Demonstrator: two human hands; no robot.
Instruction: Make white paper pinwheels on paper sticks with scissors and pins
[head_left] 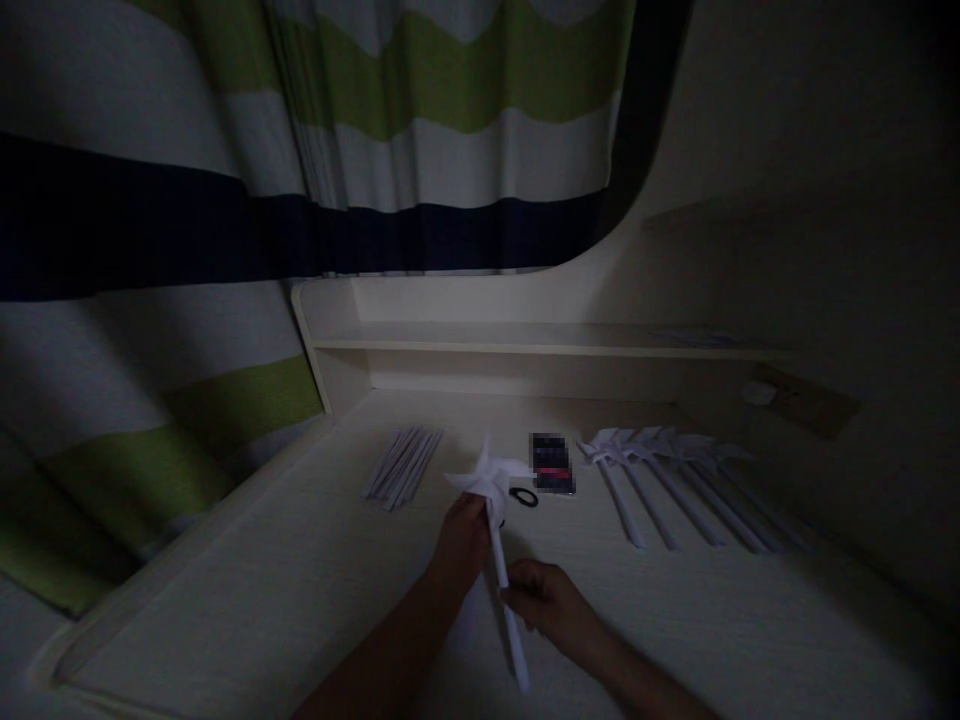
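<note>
A white paper pinwheel (489, 478) on a rolled paper stick is held up over the desk, its head pointing away from me. My left hand (463, 535) grips it just under the pinwheel head, the fingers partly hidden behind the paper. Lower on the stick, my right hand (546, 600) pinches it between thumb and fingers. Behind the pinwheel lie scissors, of which one black handle loop (524, 496) shows; the rest is covered. Beside that loop rests a dark, flat item (552, 465), blurred out in the picture.
Several finished pinwheels (660, 480) lie in a row at the right of the desk. A bundle of white paper sticks (403, 467) lies at the left. A low shelf (525, 340) runs along the back, and a striped curtain (465, 130) hangs behind and to the left.
</note>
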